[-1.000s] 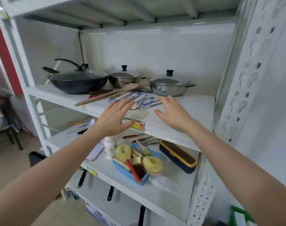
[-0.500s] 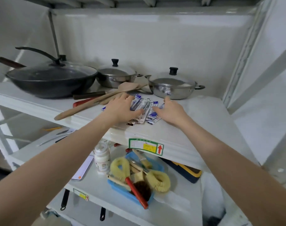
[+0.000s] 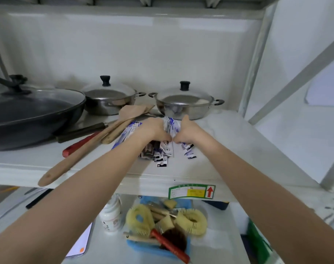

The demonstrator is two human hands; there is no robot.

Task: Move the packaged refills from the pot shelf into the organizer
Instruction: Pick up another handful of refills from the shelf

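Refills (image 3: 163, 149): heaped on the pot shelf (image 3: 238, 149), at 6 o'clock from the right pot (image 3: 183, 103).
Left hand (image 3: 154, 129): curled onto the heap — packets gripped.
Right hand (image 3: 187, 130): curled too, packets gathered against the left.
Organizer (image 3: 141, 246): seen on the shelf below — brushes held inside.

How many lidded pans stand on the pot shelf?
3. The black wok stands at the left, one steel pot behind the spatulas in the middle, and another steel pot right of it, just behind the hands. None looks hidden.

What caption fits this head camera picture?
Both hands, left hand and right hand, gather packaged refills beside pots on the shelf.
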